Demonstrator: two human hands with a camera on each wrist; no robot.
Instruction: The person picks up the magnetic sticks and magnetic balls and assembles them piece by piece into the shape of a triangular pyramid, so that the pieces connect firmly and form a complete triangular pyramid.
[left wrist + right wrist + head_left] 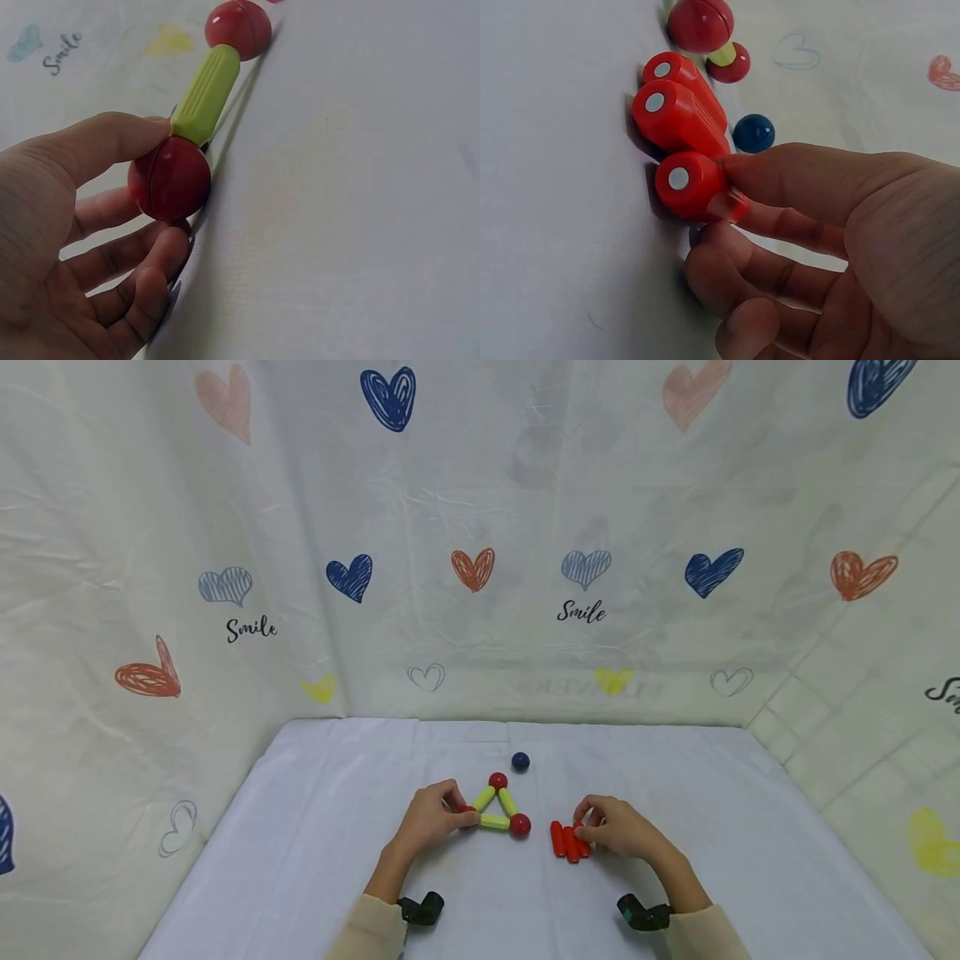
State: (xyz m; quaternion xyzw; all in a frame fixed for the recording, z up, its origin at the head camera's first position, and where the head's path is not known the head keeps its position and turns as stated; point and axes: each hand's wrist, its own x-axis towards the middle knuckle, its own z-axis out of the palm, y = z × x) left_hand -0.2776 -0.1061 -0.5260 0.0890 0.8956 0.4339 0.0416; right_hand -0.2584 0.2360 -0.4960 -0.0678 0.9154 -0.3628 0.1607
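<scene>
Okay so the left hand [438, 810] had a red ball [171, 180] in a narrow pinch, thumb lying right where a yellow-green stick [206, 94] met it. That ball was one corner of a flat triangle [493, 821] of sticks and balls, sitting around the middle of the white table [480, 902]. The right hand [615, 827] was pretty much closed up too, thumb and fingertips nipping one red stick [694, 187], the nearest to that hand of three to the right of the triangle. The other two red sticks [679, 120] lay close together just beside it, and a blue ball [521, 762] sat past the triangle's top corner.

What could've gone wrong, imo: that row was crowded, so dragging the pinched one sideways instead of lifting could've knocked its neighbours askew. On the other side, the thumb was right on the joint, so a twist or hard squeeze might've popped the corner apart. The stick had a pale round tip [678, 178]; if that was a magnet (couldn't tell), swinging it too near might've made it snap on somewhere unwanted. And the blue ball looked loose, so one careless bump could've sent it rolling.
</scene>
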